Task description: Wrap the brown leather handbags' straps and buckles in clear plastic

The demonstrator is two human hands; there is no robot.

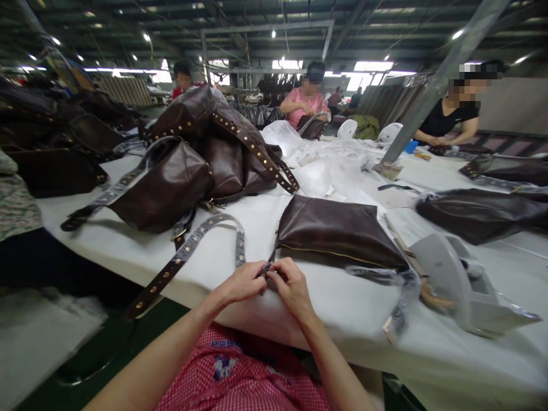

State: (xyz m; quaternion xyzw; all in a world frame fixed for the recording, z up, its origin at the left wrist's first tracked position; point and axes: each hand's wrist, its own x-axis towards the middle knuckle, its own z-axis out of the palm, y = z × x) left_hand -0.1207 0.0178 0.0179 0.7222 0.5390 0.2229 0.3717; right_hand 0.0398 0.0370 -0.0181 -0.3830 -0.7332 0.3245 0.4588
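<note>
A dark brown leather bag [338,228] with a gold zip along its near edge lies flat on the white table in front of me. At its near left corner my left hand [248,279] is closed, pinching a narrow dark strap [270,264] that runs to the bag. Beside it, almost touching, my right hand [293,281] pinches the same strap, its fingers curled. Fingertips hide the exact piece between them. A studded strap [188,251], partly wrapped in clear plastic, curves left of my hands and hangs over the table edge. Another plastic-wrapped strap end [405,299] lies to the right.
Several brown studded bags [205,154] are piled at the left back. A grey tape dispenser [454,285] stands on the right, near another bag [479,214]. Crumpled clear plastic [319,165] covers the middle back. A slanted metal post [440,80] rises beyond. Co-workers [306,100] work across the table.
</note>
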